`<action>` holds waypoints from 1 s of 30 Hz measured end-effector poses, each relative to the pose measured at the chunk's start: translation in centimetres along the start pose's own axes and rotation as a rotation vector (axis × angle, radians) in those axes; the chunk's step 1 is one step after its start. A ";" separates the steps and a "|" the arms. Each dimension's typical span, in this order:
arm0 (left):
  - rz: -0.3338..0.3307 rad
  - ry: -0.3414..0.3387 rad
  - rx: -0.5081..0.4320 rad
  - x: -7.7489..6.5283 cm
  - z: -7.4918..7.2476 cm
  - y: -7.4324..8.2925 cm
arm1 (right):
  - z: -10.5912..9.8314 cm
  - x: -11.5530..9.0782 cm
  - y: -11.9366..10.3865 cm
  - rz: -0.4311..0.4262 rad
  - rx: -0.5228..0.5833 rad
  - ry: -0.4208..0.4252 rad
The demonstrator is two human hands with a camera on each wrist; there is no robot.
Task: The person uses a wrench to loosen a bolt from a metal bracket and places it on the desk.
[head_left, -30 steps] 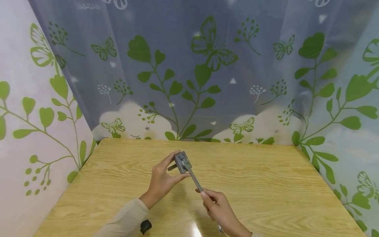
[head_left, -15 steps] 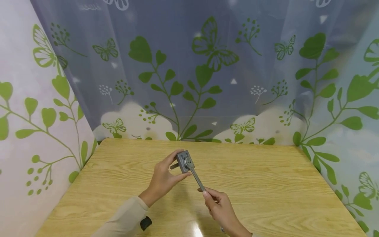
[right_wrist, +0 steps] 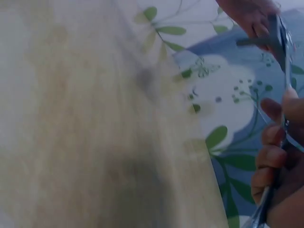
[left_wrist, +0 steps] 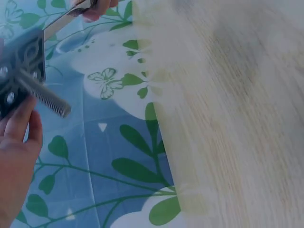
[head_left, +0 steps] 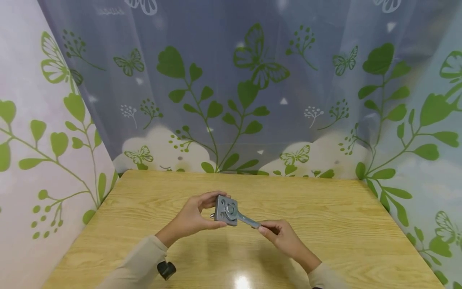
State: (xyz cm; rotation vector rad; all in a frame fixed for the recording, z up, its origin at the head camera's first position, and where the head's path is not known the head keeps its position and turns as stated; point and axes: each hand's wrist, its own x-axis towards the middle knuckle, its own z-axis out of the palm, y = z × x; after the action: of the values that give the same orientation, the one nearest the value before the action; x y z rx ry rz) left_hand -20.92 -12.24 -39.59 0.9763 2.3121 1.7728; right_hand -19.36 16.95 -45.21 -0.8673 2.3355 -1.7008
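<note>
My left hand point(head_left: 190, 217) grips a square grey metal plate point(head_left: 220, 217) by its top and bottom edges, fingers above and thumb below. Holes show near the plate's corners, and a bolt head point(head_left: 230, 209) sits at its middle. Around that head lies the end of a metal wrench point(head_left: 248, 220). My right hand point(head_left: 283, 239) pinches the wrench's other end between thumb and fingers. In the left wrist view, the threaded bolt shank point(left_wrist: 47, 97) sticks out of the plate's back. The right wrist view shows the wrench edge-on, running past the curled fingers point(right_wrist: 270, 154).
Both hands are held above a light wood-grain table point(head_left: 325, 212). A curtain point(head_left: 306, 88) printed with leaves and butterflies stands behind it, with similar sheets at left and right. A black object point(head_left: 166, 270) is at the left cuff.
The wrench handle has swung from pointing down-right to pointing mostly right, with my right hand moving up and right. The plate has turned and lowered slightly in my left hand, which shifted left.
</note>
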 end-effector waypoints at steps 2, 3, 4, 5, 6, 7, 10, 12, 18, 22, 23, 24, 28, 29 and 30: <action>-0.010 -0.054 -0.002 -0.1 0.0 -0.1 | -1.3 0.5 0.2 0.031 -0.049 -0.047; -0.009 -0.083 -0.004 -0.2 0.0 -0.1 | -1.9 0.8 0.2 0.047 -0.070 -0.073; -0.008 -0.113 -0.013 -0.2 0.1 -0.2 | -2.5 1.1 0.3 0.060 -0.097 -0.097; -0.003 -0.148 -0.026 -0.3 0.2 -0.3 | -3.1 1.4 0.3 0.065 -0.130 -0.123; 0.006 -0.185 -0.043 -0.3 0.3 -0.3 | -3.6 1.8 0.2 0.060 -0.162 -0.146; 0.007 -0.225 -0.062 -0.3 0.4 -0.4 | -4.1 2.1 0.2 0.052 -0.193 -0.166; 0.011 -0.346 -0.128 -0.2 0.6 -0.4 | -5.3 3.0 -0.3 -0.006 -0.270 -0.231; 0.003 -0.407 -0.155 -0.2 0.7 -0.3 | -5.9 3.5 -0.7 -0.061 -0.306 -0.270; -0.022 -0.484 -0.182 0.0 0.9 0.1 | -6.6 4.6 -2.0 -0.157 -0.353 -0.342; -0.017 -0.499 -0.213 0.0 0.9 0.0 | -6.5 4.6 -2.3 -0.123 -0.332 -0.353; -0.012 -0.504 -0.223 0.0 0.9 0.0 | -6.5 4.4 -2.3 -0.105 -0.320 -0.353; -0.006 -0.508 -0.230 0.0 0.9 -0.1 | -6.4 4.3 -2.3 -0.087 -0.305 -0.353; 0.003 -0.508 -0.249 0.0 0.8 -0.7 | -6.3 3.7 -1.4 -0.039 -0.244 -0.353; 0.000 -0.499 -0.251 -0.1 0.8 -0.8 | -6.3 3.5 -1.0 -0.033 -0.236 -0.347; -0.004 -0.483 -0.249 -0.1 0.7 -1.0 | -6.4 3.3 -0.6 -0.023 -0.221 -0.339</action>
State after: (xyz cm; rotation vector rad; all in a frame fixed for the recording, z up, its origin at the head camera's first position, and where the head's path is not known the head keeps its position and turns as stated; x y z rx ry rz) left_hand -21.05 -11.84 -40.74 1.1904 1.7560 1.5554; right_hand -24.50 20.46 -41.67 -1.1224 2.3086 -1.2007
